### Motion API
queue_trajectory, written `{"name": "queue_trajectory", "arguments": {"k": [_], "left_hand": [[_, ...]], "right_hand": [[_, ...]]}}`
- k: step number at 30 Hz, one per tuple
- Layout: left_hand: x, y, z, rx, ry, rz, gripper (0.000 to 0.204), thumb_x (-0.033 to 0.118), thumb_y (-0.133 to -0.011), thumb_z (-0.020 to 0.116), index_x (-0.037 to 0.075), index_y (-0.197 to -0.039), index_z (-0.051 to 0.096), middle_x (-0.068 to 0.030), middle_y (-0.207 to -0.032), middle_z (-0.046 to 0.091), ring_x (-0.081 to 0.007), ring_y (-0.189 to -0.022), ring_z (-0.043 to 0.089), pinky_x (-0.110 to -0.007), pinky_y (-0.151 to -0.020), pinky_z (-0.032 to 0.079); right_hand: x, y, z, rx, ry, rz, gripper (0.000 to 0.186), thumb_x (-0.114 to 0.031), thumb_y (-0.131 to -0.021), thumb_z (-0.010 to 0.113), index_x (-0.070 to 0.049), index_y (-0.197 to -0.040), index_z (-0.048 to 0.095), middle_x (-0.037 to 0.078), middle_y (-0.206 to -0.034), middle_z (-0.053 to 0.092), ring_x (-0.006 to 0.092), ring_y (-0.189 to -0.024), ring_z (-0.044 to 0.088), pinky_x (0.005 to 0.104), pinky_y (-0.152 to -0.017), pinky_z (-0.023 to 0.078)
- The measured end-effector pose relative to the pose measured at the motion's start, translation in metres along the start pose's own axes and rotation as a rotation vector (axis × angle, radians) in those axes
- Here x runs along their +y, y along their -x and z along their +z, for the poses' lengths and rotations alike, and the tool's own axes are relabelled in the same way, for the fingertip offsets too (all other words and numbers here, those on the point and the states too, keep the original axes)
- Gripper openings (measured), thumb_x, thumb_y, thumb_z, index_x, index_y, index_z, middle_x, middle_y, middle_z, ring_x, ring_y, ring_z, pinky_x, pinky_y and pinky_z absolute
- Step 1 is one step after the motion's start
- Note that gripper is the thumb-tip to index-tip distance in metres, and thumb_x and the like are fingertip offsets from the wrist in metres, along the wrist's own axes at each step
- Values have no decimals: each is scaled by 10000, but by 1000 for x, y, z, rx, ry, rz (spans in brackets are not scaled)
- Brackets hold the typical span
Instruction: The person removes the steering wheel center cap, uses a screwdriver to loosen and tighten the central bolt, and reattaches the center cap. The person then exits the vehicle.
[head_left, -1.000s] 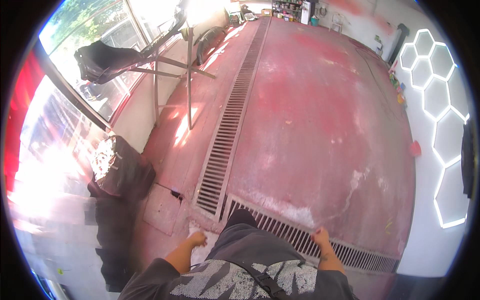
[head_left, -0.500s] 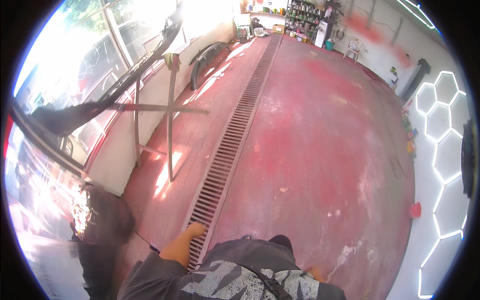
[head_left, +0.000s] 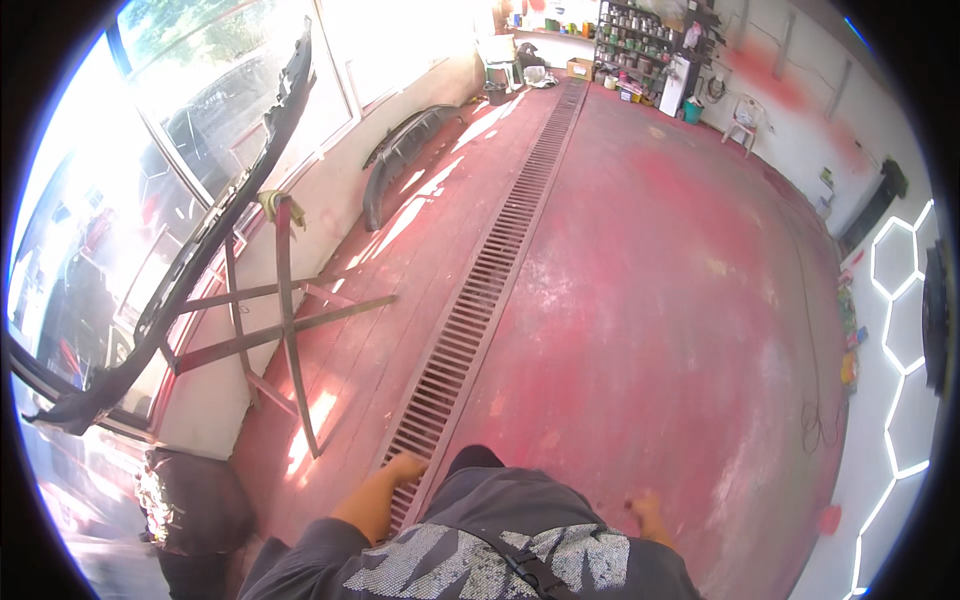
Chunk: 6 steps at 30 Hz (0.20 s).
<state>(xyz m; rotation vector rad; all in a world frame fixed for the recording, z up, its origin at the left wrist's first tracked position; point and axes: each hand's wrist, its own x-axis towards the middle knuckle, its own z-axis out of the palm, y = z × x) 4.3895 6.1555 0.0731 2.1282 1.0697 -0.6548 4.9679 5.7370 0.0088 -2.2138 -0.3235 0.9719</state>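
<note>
My left hand (head_left: 406,466) hangs over the slotted floor drain grate (head_left: 483,275), with its fingers curled in and nothing seen in them. Low on the right, my right hand (head_left: 645,507) swings above the red floor; it is small and smeared, so its fingers are hard to read. To the left, a long dark car bumper (head_left: 215,225) lies across a metal trestle stand (head_left: 287,325), which has a greenish cloth (head_left: 283,208) over its top. Neither hand touches the bumper or stand.
A second dark bumper (head_left: 402,160) rests against the left wall. Near the lower left stands a bin with a black bag (head_left: 205,500). Shelves of cans (head_left: 637,45) and a white chair (head_left: 742,123) are at the back. A hose or cable (head_left: 812,425) lies on the right.
My view has shifted forward and tilted, so the trestle and bumper appear nearer and lower. My right hand has come further into view. My left hand remains over the grate.
</note>
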Motion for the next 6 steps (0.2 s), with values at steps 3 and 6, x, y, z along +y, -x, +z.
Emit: {"name": "queue_trajectory", "arguments": {"k": [3, 6], "left_hand": [[-6, -60, 4, -290, 190, -402, 383, 390, -938, 696, 48, -1063, 815, -147, -883, 807, -261, -621, 719, -384, -610, 600], [-46, -118, -19, -208, 588, -482, 421, 359, -945, 707, 65, -1234, 794, -158, -976, 821, -287, -641, 721, -408, -617, 619]], "right_hand": [[-232, -214, -78, 206, 232, -232, 191, -118, -887, 819, -28, -1001, 694, 96, -812, 746, 190, -696, 713, 388, -601, 575], [-446, -370, -90, 199, 108, -412, 130, -119, -925, 776, -34, -981, 696, 66, -796, 747, 149, -709, 703, 338, -653, 561]]}}
